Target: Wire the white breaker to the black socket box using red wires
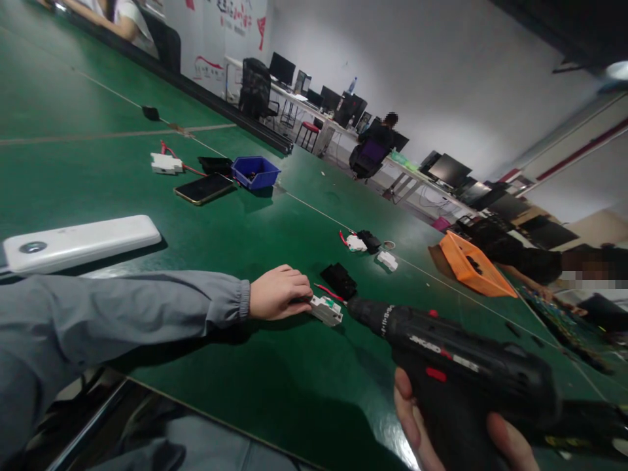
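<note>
My left hand (280, 292) rests on the green table with its fingers closed on a white circuit breaker (326, 311), which lies at the fingertips. A short red wire (330, 292) sits at the breaker's far side, beside a black plastic part (339, 280). In my right hand (412, 409) is a black cordless drill (456, 366) with red marks, its fingers wrapped round the handle. The drill's nose points left at the breaker's right end; whether the bit touches it I cannot make out.
A blue bin (256, 173), a phone (205, 188) and another breaker (167, 163) lie at the far left. Nearer stands a long white device (83, 242). More breaker parts (356, 243) lie ahead, with an orange bin (475, 265) at right. Other people sit around the room.
</note>
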A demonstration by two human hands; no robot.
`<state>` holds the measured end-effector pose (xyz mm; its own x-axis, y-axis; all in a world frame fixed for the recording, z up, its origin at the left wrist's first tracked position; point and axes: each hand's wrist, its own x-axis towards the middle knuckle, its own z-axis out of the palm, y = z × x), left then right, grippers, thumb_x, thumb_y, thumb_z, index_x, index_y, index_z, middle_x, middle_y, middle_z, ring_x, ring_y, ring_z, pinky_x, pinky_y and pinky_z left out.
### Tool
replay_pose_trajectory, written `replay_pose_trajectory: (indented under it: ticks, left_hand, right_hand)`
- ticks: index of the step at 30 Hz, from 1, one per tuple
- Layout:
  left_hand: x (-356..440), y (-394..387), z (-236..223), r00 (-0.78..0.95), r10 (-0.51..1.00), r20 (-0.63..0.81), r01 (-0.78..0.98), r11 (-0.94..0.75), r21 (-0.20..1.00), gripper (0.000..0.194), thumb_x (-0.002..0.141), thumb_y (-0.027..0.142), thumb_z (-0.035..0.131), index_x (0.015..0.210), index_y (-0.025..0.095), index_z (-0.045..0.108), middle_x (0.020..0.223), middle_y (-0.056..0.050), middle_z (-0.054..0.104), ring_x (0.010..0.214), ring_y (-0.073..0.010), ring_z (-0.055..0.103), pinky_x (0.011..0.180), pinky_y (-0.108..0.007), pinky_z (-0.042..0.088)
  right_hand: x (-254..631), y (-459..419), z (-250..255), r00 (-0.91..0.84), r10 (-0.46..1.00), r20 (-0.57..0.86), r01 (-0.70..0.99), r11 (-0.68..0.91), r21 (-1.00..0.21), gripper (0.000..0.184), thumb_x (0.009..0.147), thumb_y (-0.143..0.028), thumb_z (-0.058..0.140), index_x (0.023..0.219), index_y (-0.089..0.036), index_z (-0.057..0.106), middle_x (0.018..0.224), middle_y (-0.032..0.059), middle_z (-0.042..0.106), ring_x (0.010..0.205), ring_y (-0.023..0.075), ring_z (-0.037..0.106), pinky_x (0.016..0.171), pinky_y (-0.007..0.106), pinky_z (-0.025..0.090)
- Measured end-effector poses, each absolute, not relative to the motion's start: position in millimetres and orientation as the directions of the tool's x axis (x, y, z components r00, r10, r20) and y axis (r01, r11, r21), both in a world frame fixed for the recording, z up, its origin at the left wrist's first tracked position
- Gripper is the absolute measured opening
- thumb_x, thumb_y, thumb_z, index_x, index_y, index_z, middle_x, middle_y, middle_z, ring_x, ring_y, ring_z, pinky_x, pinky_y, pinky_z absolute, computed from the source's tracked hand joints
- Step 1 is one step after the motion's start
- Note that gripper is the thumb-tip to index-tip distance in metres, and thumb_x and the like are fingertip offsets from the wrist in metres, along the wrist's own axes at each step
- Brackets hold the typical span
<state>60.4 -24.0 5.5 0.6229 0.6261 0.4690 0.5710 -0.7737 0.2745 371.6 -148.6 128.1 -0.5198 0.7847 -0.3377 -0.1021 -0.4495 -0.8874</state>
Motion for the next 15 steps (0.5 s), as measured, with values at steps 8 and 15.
replay_pose_trajectory:
  ticks: [8,15]
  left_hand:
    - [62,-21,1,0.613,0.629,0.478,0.557,-0.773,0.303,0.018,0.093,0.036,0.056,0.100,0.022,0.065,0.095,-0.004,0.069,0.090,-0.0161,0.062,0.084,-0.031,0.038]
    - [63,-21,0,0.616,0.620,0.486,0.562,-0.778,0.280,0.016,0.092,0.035,0.057,0.098,0.023,0.065,0.093,-0.003,0.068,0.089,-0.0163,0.061,0.080,-0.031,0.037]
  right_hand:
    - [353,-153,126,-0.541,0.788,-0.293,-0.022,-0.362,-0.932,0.068,0.073,-0.071,0.060,0.114,-0.017,0.063,0.059,0.0053,0.061,0.057,0.0193,0.054,0.065,0.033,0.045]
    - [346,-151,136,-0.593,0.721,-0.358,0.058,-0.406,-0.912,0.062,0.075,-0.064,0.069,0.117,-0.020,0.058,0.097,0.0103,0.067,0.055,0.0113,0.055,0.051,0.024,0.038]
